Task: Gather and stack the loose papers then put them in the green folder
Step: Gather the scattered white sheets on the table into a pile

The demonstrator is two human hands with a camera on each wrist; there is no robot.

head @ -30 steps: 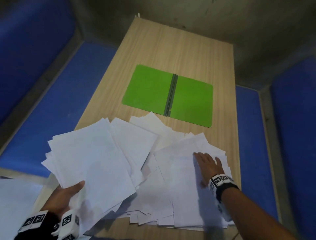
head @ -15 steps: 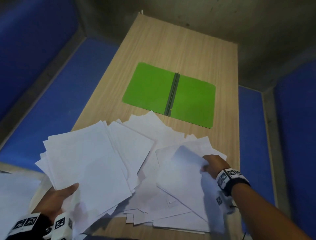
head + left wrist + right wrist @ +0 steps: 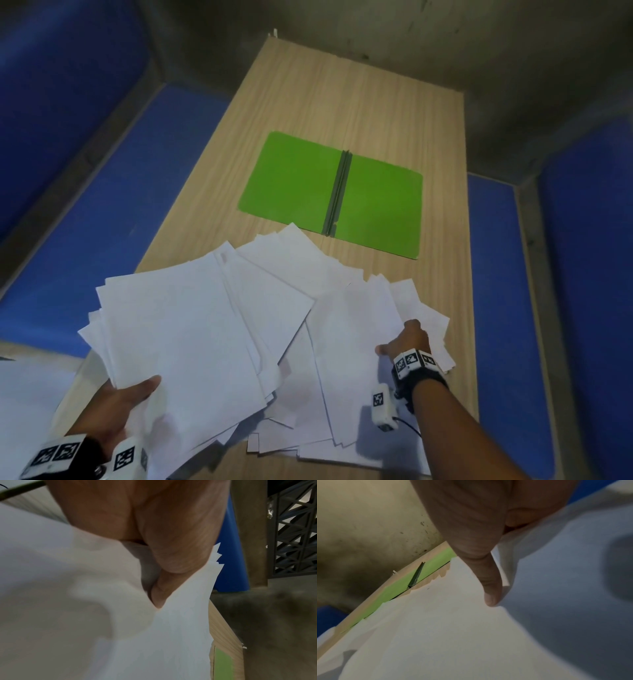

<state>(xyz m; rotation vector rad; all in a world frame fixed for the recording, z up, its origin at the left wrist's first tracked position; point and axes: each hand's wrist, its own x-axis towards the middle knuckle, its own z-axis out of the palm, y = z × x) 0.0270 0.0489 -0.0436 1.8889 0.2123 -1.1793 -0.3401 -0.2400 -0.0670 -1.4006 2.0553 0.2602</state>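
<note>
White papers [image 3: 191,329] gripped by both hands — green folder [image 3: 380,209] beyond them

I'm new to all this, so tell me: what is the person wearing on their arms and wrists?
Both forearms are bare, with no sleeves. The right hand has a black wrist strap with white blocks printed with black square codes, a small white coded box below it and a thin black cable. The left hand wears a similar black band with white coded blocks.

Left hand [image 3: 113,407] fingers hidden beneath the papers [image 3: 191,342]
</note>
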